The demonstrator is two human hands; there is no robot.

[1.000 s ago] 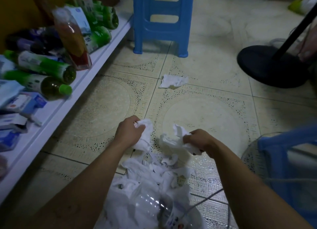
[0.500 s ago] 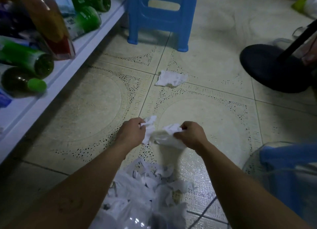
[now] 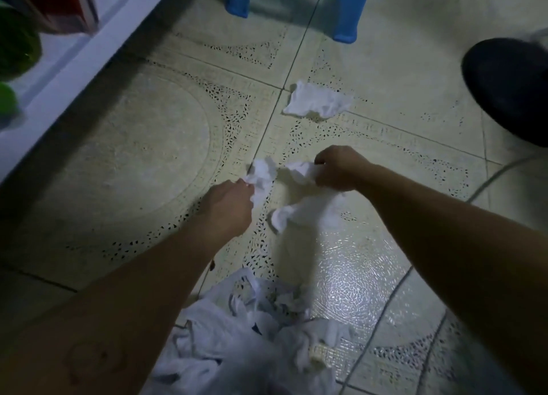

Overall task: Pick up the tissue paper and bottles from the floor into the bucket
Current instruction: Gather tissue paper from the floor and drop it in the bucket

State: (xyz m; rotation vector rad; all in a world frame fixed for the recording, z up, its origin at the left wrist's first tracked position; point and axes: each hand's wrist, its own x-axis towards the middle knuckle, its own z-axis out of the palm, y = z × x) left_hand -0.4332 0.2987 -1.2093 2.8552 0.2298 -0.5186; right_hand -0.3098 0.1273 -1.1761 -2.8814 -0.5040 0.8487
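Both my arms reach out over the tiled floor. My left hand (image 3: 229, 205) is closed on a crumpled white tissue (image 3: 262, 174). My right hand (image 3: 336, 168) grips another white tissue (image 3: 299, 169); a blurred white strip (image 3: 302, 214) hangs below it. One more tissue (image 3: 318, 102) lies flat on the floor beyond my hands, apart from them. At the bottom edge sits a heap of white tissue paper (image 3: 252, 338); what holds it is hidden, and no bucket rim shows.
A white shelf edge (image 3: 80, 59) runs along the left, with green bottles (image 3: 14, 45) and a red pack (image 3: 59, 3) on it. Blue stool legs (image 3: 344, 15) stand at the top. A black round base (image 3: 510, 86) sits at the right, with a thin cable (image 3: 492, 178) near it.
The view has tilted down and closer to the floor. My hands have moved slightly apart, each still holding tissue, and a white strip now hangs below the right one.
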